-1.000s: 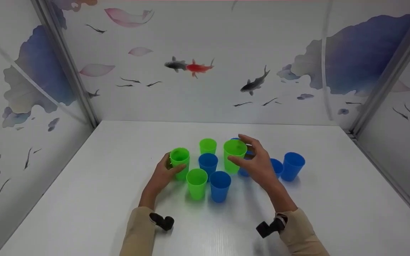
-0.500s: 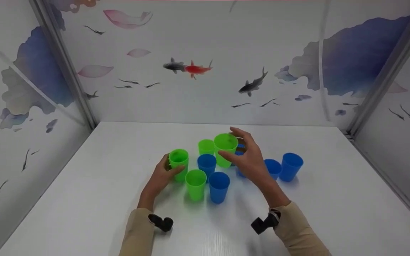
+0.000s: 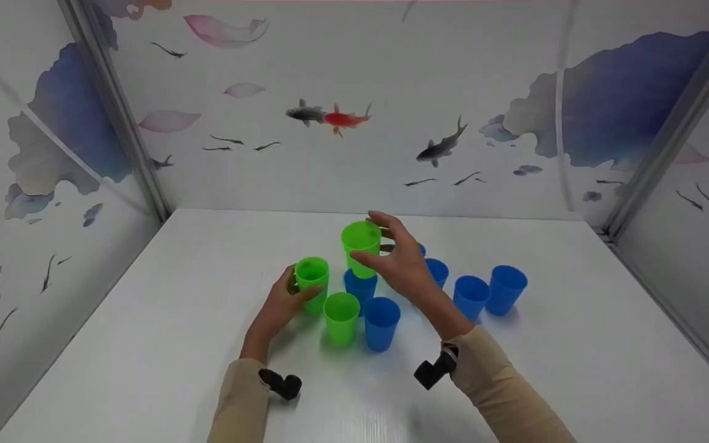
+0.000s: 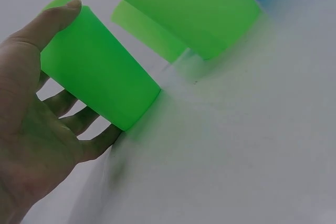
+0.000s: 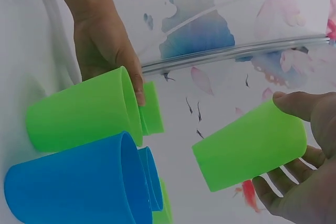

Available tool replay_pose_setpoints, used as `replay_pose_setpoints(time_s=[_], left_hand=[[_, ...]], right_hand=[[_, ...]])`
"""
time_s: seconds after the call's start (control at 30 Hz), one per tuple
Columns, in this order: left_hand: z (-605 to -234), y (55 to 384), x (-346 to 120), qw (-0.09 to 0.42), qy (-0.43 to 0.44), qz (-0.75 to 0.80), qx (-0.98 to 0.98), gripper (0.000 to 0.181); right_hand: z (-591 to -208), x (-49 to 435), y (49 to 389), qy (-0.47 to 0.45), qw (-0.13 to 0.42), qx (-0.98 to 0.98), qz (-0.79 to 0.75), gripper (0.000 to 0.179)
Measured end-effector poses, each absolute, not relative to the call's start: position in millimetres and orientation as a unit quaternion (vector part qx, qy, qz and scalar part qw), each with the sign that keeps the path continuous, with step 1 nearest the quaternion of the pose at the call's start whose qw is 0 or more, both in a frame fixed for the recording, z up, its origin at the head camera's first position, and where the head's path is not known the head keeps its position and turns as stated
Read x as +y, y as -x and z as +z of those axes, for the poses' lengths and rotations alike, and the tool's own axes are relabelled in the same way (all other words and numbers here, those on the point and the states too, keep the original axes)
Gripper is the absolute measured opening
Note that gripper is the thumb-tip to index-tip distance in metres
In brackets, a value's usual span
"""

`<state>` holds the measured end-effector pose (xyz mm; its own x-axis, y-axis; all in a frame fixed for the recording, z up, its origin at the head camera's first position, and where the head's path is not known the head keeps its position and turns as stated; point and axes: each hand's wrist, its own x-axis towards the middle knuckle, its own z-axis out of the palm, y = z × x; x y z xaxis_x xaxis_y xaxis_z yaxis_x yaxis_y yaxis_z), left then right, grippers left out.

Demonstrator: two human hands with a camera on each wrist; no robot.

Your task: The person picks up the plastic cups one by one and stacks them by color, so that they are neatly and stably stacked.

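We are gripping a lifted green cup in our right hand, thumb and fingers pressing opposite sides, well apart from the others. Our left hand is resting its thumb on a half-hidden green cup behind a nearer green cup. Beside that, we are seeing a large blue cup partly covering a second blue cup. Behind, we are facing a red fish print.

We see white table; standing on it, green cup, blue cup beside, more blue cups rightward.

Central blue cup partly hidden behind raised green cup.
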<state>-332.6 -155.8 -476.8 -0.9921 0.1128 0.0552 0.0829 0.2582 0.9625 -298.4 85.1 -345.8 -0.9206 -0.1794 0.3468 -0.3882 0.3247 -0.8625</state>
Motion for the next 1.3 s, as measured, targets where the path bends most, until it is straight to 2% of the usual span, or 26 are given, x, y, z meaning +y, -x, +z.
replay_pose_setpoints(time_s=[0.37, 0.67, 1.3], left_hand=[[-478.7, 335.5, -155.9, 0.017, -0.062, 0.603, 0.796, 0.088], [-474.3, 333.5, -154.5, 0.016, -0.059, 0.596, 0.8, 0.084], [-472.0, 333.4, -156.2, 0.025, -0.048, 0.587, 0.808, 0.092]], right_hand=[[-338.5, 54.0, 308.1, -0.197, 0.033, -0.806, 0.558, 0.073], [-336.9, 44.2, 317.7, -0.196, 0.016, -0.793, 0.577, 0.07], [-353.2, 14.0, 333.2, -0.186, -0.03, -0.802, 0.566, 0.07]])
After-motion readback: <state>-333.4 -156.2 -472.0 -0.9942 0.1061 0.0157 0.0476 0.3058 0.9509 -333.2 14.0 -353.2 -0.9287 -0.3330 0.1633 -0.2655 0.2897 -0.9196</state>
